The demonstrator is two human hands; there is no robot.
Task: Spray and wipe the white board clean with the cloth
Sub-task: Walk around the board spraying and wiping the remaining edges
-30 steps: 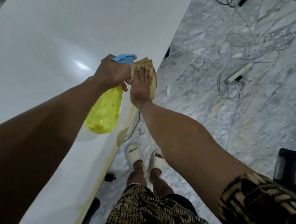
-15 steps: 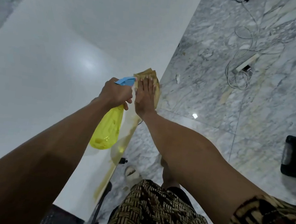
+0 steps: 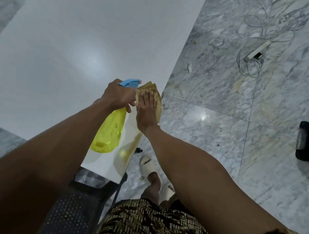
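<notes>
My left hand (image 3: 119, 94) grips the neck of a translucent yellow plastic spray bottle with a blue trigger head (image 3: 110, 129), fingers curled round it just under the trigger; whether a finger is on the trigger I cannot tell. The bottle hangs tilted over the near right corner of the large glossy white board (image 3: 78, 38), nozzle pointing away from me.

My right hand (image 3: 147, 112) lies flat, fingers straight and close together, pressing a folded tan cloth (image 3: 152, 90) onto the board right at its right edge, touching distance from the bottle head. The cloth sticks out past my fingertips.

Progress, as a judgement: mid-wipe along the right edge. A yellowish smear (image 3: 131, 148) runs along that edge between my wrist and the near corner, so that strip is not clean yet. The rest of the board looks plain white and shiny, no marks I can make out, but glare hides detail. Left to do: wipe the smeared edge strip, maybe spray again.

The board rests on a black perforated stand (image 3: 76, 204) at the near end, above a grey marble floor (image 3: 215, 132).
</notes>
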